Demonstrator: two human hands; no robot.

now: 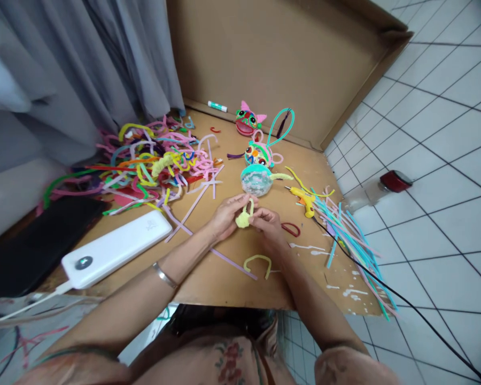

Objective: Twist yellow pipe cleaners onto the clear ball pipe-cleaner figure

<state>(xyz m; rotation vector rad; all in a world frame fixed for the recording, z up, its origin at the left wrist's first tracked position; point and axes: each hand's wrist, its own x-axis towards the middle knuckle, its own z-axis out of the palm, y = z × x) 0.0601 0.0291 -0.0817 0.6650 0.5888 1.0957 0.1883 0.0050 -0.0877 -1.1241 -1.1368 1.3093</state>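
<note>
A pale yellow pipe cleaner (243, 219), part of it bunched into a small clump with a loop standing up, is held between both hands. My left hand (228, 216) pinches it from the left. On the other side, the fingers of my right hand (268, 220) are closed on its edge. Just beyond my fingertips sits a round ball (256, 184) with a turquoise top and a whitish, glossy lower part; a pale yellow stem sticks out of its right side. A bent pale yellow pipe cleaner (258, 259) lies nearer to me, and a dark red loop (292, 230) rests beside my right hand.
Decorated animal heads (247, 123) stand at the back near a glue stick (217, 106). A yellow glue gun (303, 200) with a black cord lies right, by straight pipe cleaners (355, 240). At left are a tangled pipe-cleaner pile (156, 160), a white power bank (116, 248) and a black slab (36, 240).
</note>
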